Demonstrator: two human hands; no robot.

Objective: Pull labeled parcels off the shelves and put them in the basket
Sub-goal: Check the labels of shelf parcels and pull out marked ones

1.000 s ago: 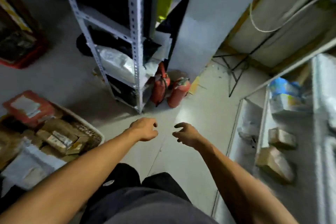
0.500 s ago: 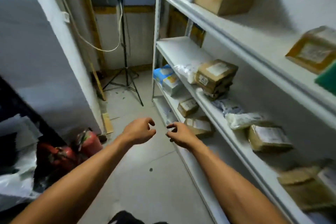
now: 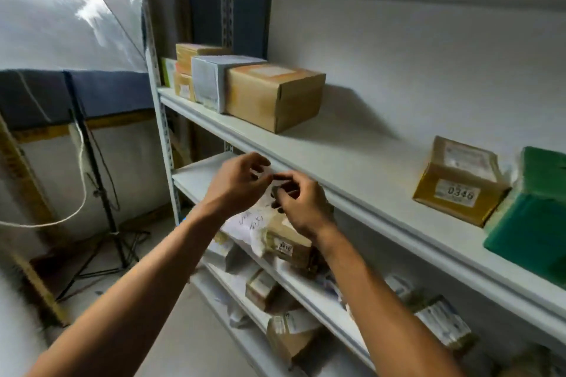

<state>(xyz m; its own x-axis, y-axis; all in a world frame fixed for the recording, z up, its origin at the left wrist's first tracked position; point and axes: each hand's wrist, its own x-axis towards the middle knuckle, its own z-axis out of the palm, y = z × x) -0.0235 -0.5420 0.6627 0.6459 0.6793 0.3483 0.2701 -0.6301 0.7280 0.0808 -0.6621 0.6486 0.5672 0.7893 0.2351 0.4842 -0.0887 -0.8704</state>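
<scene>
Hovering side by side before shelf edge: left hand and right hand, both with fingers loosely curled, gripping nothing clearly visible. Small dark blur between fingertips, cannot tell what. Parcels on shelves: brown box on upper shelf beside white box; yellow parcel tagged 0346 next to green parcel. White bag and labeled brown parcel just below hands. Basket out of view.
</scene>
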